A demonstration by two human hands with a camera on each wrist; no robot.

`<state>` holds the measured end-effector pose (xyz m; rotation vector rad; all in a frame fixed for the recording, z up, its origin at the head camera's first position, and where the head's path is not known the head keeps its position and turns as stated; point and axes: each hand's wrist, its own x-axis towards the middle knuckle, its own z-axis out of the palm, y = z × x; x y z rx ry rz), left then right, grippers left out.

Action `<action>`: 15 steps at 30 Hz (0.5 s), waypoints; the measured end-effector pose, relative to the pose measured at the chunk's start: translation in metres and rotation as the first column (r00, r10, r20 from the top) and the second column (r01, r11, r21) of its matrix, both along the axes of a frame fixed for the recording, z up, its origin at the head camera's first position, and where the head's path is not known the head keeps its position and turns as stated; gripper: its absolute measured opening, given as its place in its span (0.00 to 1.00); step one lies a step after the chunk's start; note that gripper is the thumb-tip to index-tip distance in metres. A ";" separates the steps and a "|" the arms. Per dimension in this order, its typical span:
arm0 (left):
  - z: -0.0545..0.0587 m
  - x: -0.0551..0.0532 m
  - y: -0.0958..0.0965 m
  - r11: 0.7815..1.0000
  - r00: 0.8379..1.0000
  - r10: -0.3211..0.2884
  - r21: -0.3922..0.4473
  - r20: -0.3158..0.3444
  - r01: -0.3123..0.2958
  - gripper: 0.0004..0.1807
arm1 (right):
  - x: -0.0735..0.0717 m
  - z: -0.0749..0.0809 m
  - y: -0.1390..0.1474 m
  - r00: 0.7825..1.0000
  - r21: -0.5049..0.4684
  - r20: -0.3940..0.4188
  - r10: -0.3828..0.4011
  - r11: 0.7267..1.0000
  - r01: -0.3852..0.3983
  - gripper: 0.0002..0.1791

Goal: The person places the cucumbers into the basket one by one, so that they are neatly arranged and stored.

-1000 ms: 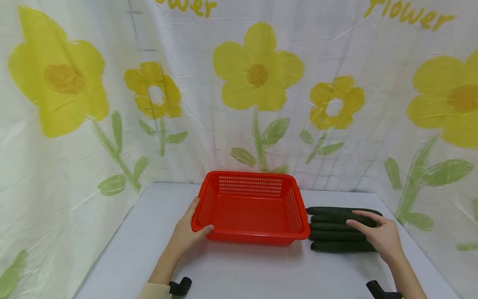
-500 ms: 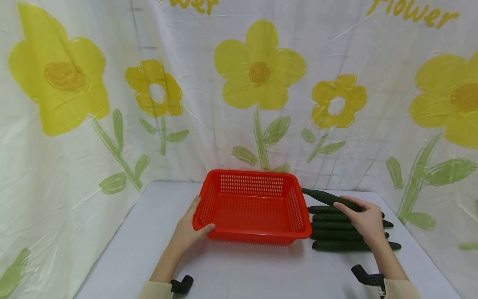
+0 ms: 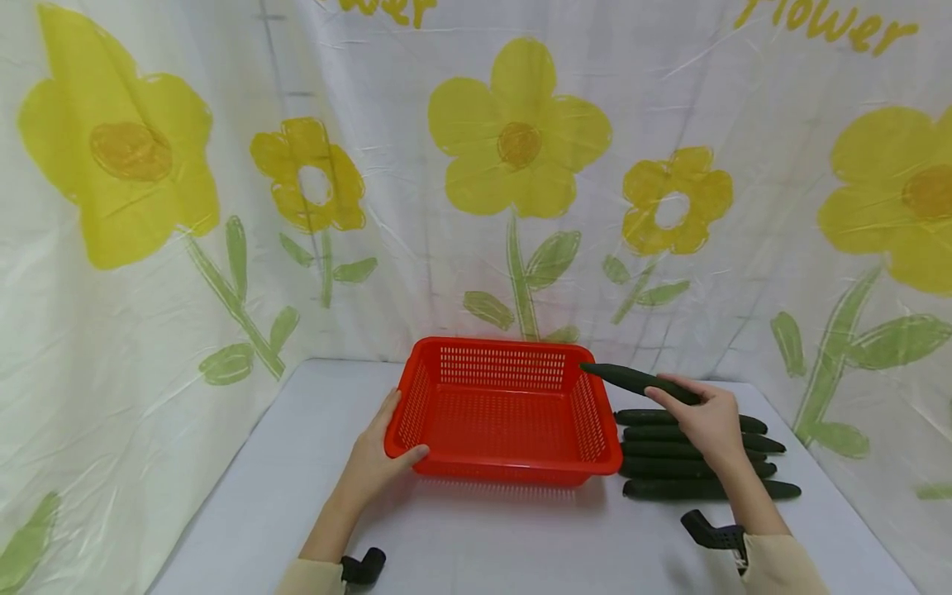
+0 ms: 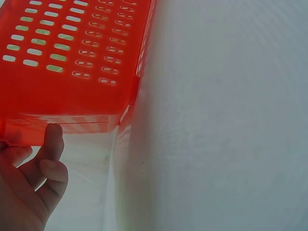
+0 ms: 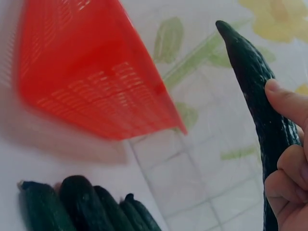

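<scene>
In the head view my right hand (image 3: 711,421) holds a dark green cucumber (image 3: 621,378) between thumb and fingers. The cucumber is raised, and its tip overlaps the right rim of a red plastic basket (image 3: 513,477). The right wrist view shows the thumb lying along the gripped cucumber (image 5: 252,77). At the basket's near left corner, my left hand (image 3: 372,459) grips the rim, thumb over the front edge and fingers along the outer side. Seen from the left wrist, those fingers (image 4: 54,139) are bent by the basket wall (image 4: 72,96). Nothing lies inside the basket.
Several more cucumbers (image 3: 706,490) lie side by side on the white table (image 3: 506,545), right of the basket. A curtain (image 3: 387,273) with printed yellow flowers hangs behind the table and along both sides.
My right hand has lifted one cucumber off the row and carried it up and left to the basket's right rim. The left hand stays at the basket's corner.
</scene>
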<state>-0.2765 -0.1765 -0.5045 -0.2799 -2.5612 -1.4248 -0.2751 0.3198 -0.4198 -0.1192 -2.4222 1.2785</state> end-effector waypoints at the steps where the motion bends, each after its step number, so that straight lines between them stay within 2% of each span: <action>1: 0.000 0.000 0.000 1.000 1.000 0.001 0.001 0.000 -0.001 0.59 | -0.001 0.001 -0.002 1.000 0.004 -0.010 0.004 1.000 -0.004 0.30; 11: 0.000 0.000 0.001 1.000 1.000 0.002 0.006 -0.012 -0.002 0.58 | -0.013 0.006 -0.024 0.999 0.063 -0.017 0.050 0.997 -0.048 0.31; 15: -0.001 0.000 0.001 1.000 1.000 0.004 0.006 -0.015 -0.004 0.58 | -0.016 0.009 -0.031 0.997 0.048 -0.013 0.075 0.996 -0.074 0.32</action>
